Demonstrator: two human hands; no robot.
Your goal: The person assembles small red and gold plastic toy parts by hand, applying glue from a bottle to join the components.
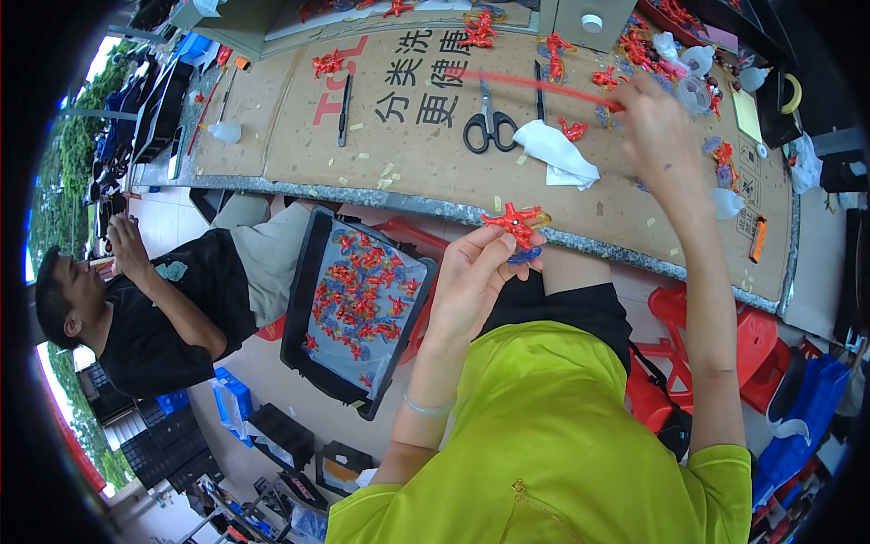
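Note:
My left hand point(473, 276) pinches a small red figurine point(513, 225) with clear blue and yellowish parts, just over the table's near edge. Farther right, above the cardboard-covered tabletop point(399, 163), my right hand point(666, 136) is closed on a thin red stick point(544, 87). The stick points left and is smeared by motion, so its tip is unclear. Black-handled scissors point(490, 127) lie between the hands, beside a folded white tissue point(556, 156). Another red figurine point(572, 130) rests near the tissue.
At my left, a black tray point(295, 317) holds many red figurines. Beyond it sits a person point(181, 308) in dark clothes, hands raised. A pen-like knife point(344, 111), squeeze bottles point(227, 132) and an orange cutter point(758, 238) lie on the table. Red stools point(757, 344) stand at right.

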